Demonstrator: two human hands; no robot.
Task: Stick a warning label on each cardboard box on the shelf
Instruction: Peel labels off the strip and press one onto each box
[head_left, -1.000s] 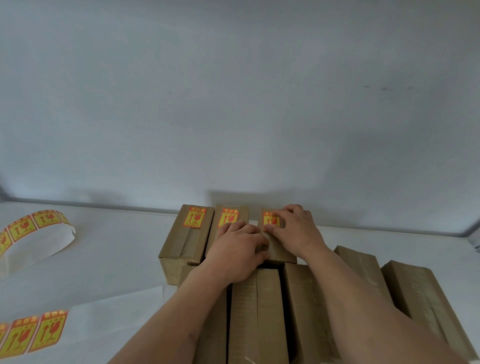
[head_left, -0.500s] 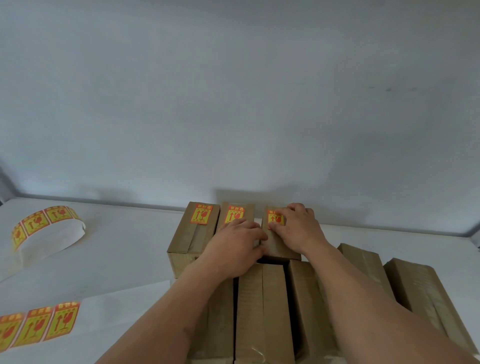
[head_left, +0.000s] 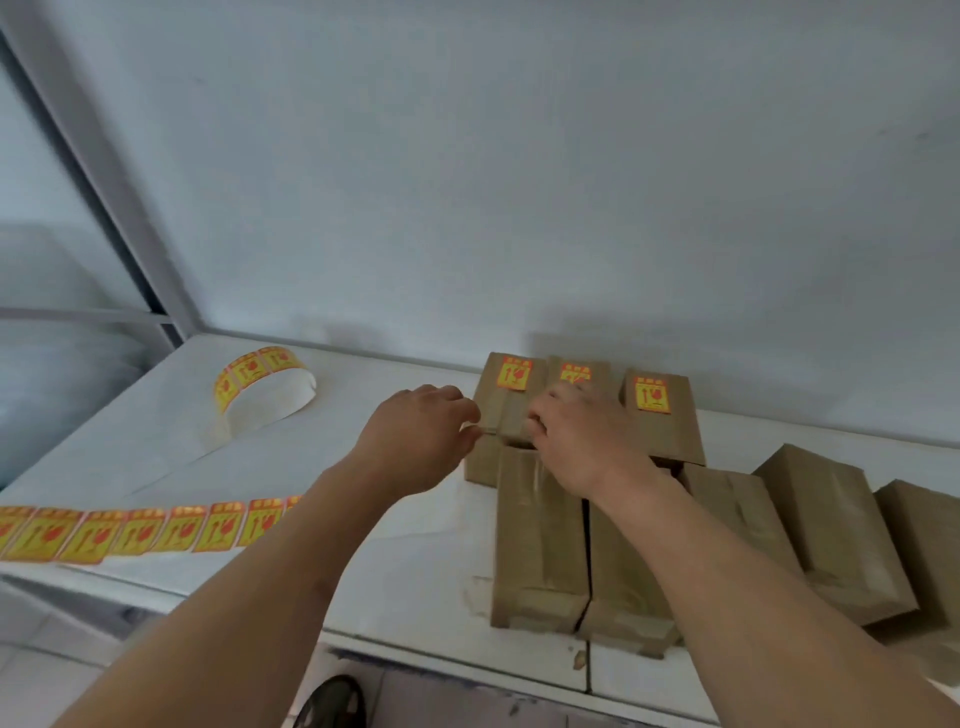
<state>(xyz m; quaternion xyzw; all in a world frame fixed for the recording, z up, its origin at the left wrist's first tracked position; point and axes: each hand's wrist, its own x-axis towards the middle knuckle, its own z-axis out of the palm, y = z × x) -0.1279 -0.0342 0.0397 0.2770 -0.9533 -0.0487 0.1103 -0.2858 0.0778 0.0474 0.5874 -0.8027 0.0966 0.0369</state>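
cardboard boxes (head_left: 540, 535) sit packed side by side on the white shelf (head_left: 171, 457) at lower right of the frame, in two rows. three at the back each carry a yellow-and-red warning label: left back box (head_left: 506, 395), middle back box (head_left: 597, 371), right back box (head_left: 662, 421). the front boxes, taped brown and lying lengthwise toward the shelf edge, show no label, so by my reading most of the job is left.

left hand (head_left: 415, 441) hovers just beside the left back box, fingers loosely curled and seemingly empty, though the fingertips are too blurred to be sure. right hand (head_left: 582, 441) lies over the middle back box, fingers bent down at its near edge; whether it grips the box or only rests on it, i cannot tell. it hides the lower part of that box's label.

label strip (head_left: 135, 532) runs along the lower left edge of the shelf, face up, within easy reach for peeling. a curled label roll end (head_left: 262, 389) stands further back at centre left. boxes are likely kept tight together so tops stay level for pressing.
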